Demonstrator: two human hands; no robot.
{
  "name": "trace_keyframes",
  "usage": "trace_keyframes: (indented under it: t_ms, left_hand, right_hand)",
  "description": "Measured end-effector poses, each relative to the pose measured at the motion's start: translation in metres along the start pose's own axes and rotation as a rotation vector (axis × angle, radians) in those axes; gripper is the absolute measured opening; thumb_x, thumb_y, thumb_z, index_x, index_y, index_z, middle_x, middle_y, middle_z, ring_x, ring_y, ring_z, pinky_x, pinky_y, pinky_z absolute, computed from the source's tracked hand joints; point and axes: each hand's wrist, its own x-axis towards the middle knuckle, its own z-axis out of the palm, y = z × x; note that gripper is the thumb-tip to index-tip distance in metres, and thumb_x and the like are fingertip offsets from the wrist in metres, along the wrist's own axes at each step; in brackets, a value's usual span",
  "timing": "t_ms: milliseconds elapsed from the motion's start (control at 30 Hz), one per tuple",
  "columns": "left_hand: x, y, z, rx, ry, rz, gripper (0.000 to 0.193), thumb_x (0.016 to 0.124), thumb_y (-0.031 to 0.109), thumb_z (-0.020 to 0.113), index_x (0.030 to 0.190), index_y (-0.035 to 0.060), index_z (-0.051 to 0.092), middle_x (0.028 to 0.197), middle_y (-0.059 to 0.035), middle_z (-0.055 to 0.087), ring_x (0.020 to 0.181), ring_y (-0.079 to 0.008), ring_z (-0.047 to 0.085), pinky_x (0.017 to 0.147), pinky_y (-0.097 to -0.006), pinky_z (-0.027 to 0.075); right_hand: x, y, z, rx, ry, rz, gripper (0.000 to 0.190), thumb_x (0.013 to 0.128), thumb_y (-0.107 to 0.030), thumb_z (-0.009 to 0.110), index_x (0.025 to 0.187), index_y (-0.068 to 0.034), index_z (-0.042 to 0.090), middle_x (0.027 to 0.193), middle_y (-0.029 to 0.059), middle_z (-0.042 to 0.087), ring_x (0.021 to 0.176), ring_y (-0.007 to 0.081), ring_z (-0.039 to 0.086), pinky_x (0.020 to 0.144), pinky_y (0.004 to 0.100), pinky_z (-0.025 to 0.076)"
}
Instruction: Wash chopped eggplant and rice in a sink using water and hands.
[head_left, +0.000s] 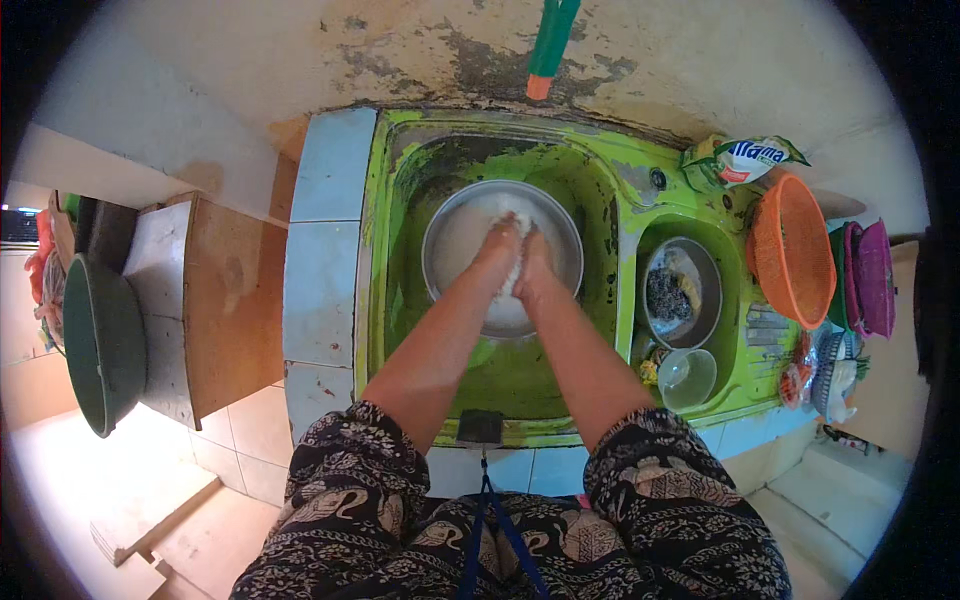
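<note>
A round metal bowl stands in the larger basin of a worn green sink. Cloudy whitish water fills part of it. My left hand and my right hand are close together inside the bowl, partly turned towards each other. White grains that look like rice are gathered between them and cling to the fingers. More of the grains lie under the hands, and the fingertips are partly hidden among them.
The smaller basin holds a metal pan with a scouring pad, and a translucent plastic bowl. An orange colander and a detergent pouch stand at right. A green hose hangs above; a dark green tub is at left.
</note>
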Motion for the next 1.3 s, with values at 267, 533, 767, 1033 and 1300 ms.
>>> trace_keyframes:
  t_ms: [267, 533, 767, 1033, 1300]
  left_hand:
    - [0.002, -0.009, 0.005, -0.088, -0.228, -0.149, 0.045, 0.089, 0.041, 0.036, 0.092, 0.0016, 0.058, 0.077, -0.0111, 0.058, 0.063, -0.0260, 0.056, 0.062, -0.0403, 0.045]
    - [0.026, -0.062, -0.026, 0.796, 0.342, 0.567, 0.036, 0.083, 0.025, 0.044, 0.101, -0.0041, 0.053, 0.097, -0.0224, 0.057, 0.084, -0.0371, 0.054, 0.076, -0.0444, 0.042]
    - [0.132, -0.195, 0.008, 1.137, -0.199, 0.584, 0.029, 0.077, 0.009, 0.044, 0.100, -0.0067, 0.053, 0.103, -0.0287, 0.051, 0.097, -0.0376, 0.052, 0.084, -0.0432, 0.042]
    - [0.032, -0.052, -0.022, 1.246, -0.236, 0.224, 0.030, 0.077, 0.010, 0.045, 0.103, 0.0024, 0.058, 0.115, -0.0201, 0.051, 0.106, -0.0308, 0.051, 0.088, -0.0402, 0.042]
    - [0.025, -0.028, -0.060, 1.486, -0.196, 0.268, 0.030, 0.079, 0.016, 0.045, 0.093, -0.0053, 0.060, 0.096, -0.0253, 0.058, 0.093, -0.0363, 0.057, 0.085, -0.0452, 0.043]
  right_hand:
    - [0.010, -0.025, -0.008, 0.034, 0.168, 0.006, 0.029, 0.083, -0.031, 0.047, 0.088, -0.004, 0.057, 0.075, 0.0077, 0.056, 0.066, 0.0226, 0.054, 0.063, 0.0384, 0.045]
    - [0.037, 0.000, -0.031, -1.571, 0.231, -1.125, 0.019, 0.076, -0.016, 0.055, 0.086, -0.002, 0.062, 0.087, 0.0143, 0.061, 0.082, 0.0309, 0.054, 0.078, 0.0405, 0.043]
    - [0.177, 0.005, -0.186, -1.408, 0.490, -0.228, 0.031, 0.080, -0.017, 0.048, 0.107, -0.003, 0.055, 0.108, 0.0217, 0.054, 0.106, 0.0353, 0.048, 0.093, 0.0413, 0.037]
    - [0.026, -0.029, -0.037, -2.200, -0.185, -0.249, 0.024, 0.076, -0.011, 0.047, 0.093, -0.003, 0.063, 0.103, 0.0171, 0.058, 0.100, 0.0302, 0.055, 0.080, 0.0445, 0.046]
    - [0.036, -0.039, -0.025, -2.126, 0.043, -0.591, 0.030, 0.082, -0.016, 0.040, 0.096, -0.002, 0.062, 0.107, 0.0174, 0.057, 0.101, 0.0347, 0.053, 0.082, 0.0452, 0.044]
